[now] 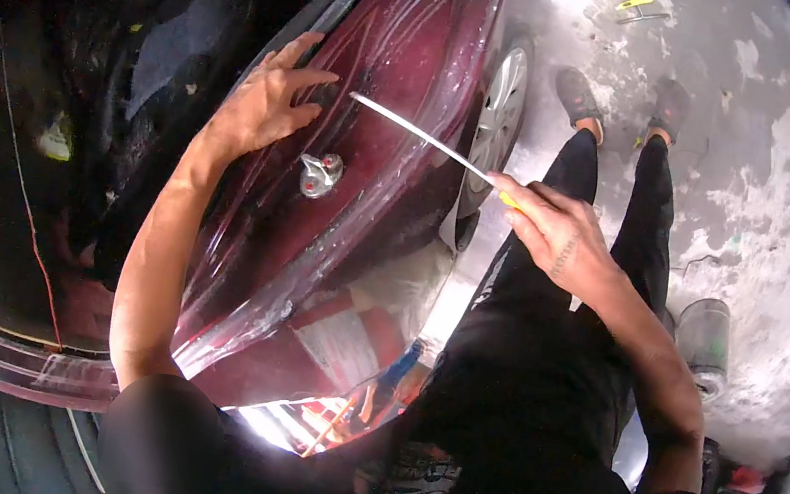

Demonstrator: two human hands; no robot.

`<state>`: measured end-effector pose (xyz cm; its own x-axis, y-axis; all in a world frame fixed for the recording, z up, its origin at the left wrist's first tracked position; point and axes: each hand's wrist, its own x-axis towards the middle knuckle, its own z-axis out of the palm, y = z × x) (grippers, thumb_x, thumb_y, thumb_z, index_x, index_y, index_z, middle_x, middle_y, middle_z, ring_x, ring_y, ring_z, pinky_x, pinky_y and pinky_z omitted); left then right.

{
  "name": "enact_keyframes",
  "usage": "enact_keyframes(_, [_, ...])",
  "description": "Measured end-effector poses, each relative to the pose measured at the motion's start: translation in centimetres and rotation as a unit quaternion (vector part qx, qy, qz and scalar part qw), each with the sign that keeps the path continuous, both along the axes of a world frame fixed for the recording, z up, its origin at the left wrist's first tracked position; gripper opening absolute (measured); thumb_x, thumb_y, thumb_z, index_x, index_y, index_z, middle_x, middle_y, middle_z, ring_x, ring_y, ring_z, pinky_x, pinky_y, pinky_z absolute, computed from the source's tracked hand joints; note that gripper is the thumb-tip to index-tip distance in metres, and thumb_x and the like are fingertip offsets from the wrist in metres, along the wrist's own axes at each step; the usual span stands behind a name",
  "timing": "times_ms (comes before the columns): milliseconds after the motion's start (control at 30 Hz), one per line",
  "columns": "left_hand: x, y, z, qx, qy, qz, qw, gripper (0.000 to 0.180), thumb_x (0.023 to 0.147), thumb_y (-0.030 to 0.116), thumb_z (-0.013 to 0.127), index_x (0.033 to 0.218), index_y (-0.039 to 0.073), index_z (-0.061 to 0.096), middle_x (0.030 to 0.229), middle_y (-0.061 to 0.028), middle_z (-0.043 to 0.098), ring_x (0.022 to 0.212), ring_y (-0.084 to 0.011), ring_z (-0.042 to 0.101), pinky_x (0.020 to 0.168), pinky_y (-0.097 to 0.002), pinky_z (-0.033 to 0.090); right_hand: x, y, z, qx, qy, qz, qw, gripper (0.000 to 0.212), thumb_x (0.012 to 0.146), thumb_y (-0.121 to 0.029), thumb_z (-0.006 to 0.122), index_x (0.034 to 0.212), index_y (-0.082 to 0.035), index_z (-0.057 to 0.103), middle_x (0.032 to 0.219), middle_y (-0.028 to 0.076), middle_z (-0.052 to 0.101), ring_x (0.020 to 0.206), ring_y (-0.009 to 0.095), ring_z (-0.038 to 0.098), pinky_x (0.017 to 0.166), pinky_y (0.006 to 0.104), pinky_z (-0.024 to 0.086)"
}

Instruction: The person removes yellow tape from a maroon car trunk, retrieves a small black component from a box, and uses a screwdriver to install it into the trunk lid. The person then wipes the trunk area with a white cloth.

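My left hand (266, 106) is open, its fingers spread over the upper edge of a glossy dark red car panel (414, 38). Whether the fingertips press on the panel is hard to tell. In my right hand (564, 232) is a long, thin metal tool (421, 135) with a yellow handle, gripped near the handle end. The tool's shaft points left across the panel, and its tip is close to my left fingers. A small silver-grey fitting (320, 176) with red spots sits on the panel below my left hand.
A silver wheel (502, 100) stands beside the panel. Another yellow-handled tool (635, 4) lies on the patchy concrete floor ahead of my shoes (578, 96). To my right is a greyish cylinder (704, 336). At left, the car's dark interior bay (62, 99) opens.
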<state>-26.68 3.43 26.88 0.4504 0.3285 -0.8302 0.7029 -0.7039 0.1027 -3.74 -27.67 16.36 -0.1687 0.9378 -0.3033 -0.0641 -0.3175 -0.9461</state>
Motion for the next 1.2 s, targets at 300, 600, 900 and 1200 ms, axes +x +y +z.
enact_keyframes(300, [-0.2, 0.1, 0.0, 0.004, -0.006, -0.017, 1.000, 0.041, 0.084, 0.010, 0.071, 0.125, 0.011, 0.067, 0.157, -0.0156, 0.031, 0.143, -0.0346, 0.032, 0.116, -0.0435, 0.033, -1.8, 2.0, 0.1, 0.068, -0.074, 0.000, 0.995, 0.039, 0.092, -0.007, 0.060, 0.131, -0.011, 0.061, 0.080, 0.014, 0.057, 0.064, 0.031, 0.059, 0.061, 0.0391, 0.050])
enact_keyframes(600, [0.3, -0.2, 0.2, -0.003, -0.010, 0.011, 1.000, 0.039, 0.085, 0.007, 0.068, 0.124, 0.008, 0.067, 0.156, -0.0181, 0.031, 0.139, -0.0371, 0.038, 0.109, -0.0426, 0.043, -1.9, 2.4, -0.1, 0.057, -0.089, 0.009, 0.994, 0.034, 0.089, -0.013, 0.066, 0.123, -0.011, 0.064, 0.081, 0.014, 0.061, 0.067, 0.034, 0.065, 0.061, 0.0425, 0.055])
enact_keyframes(900, [0.2, -0.1, -0.1, -0.008, 0.011, 0.009, 1.000, 0.043, 0.084, 0.004, 0.070, 0.126, 0.009, 0.065, 0.159, -0.0138, 0.027, 0.147, -0.0327, 0.026, 0.117, -0.0434, 0.034, -1.6, 2.8, -0.3, 0.073, -0.064, 0.001, 0.995, 0.038, 0.093, -0.007, 0.060, 0.130, -0.011, 0.061, 0.082, 0.014, 0.058, 0.065, 0.031, 0.061, 0.060, 0.0395, 0.049])
enact_keyframes(1200, [0.6, -0.3, 0.1, -0.007, 0.019, 0.029, 0.999, 0.042, 0.084, 0.005, 0.069, 0.126, 0.009, 0.065, 0.159, -0.0120, 0.027, 0.147, -0.0325, 0.025, 0.117, -0.0433, 0.035, -1.3, 3.0, -0.3, 0.086, -0.124, 0.044, 0.988, 0.047, 0.087, -0.003, 0.061, 0.133, -0.013, 0.059, 0.087, 0.013, 0.060, 0.067, 0.031, 0.062, 0.063, 0.0384, 0.053])
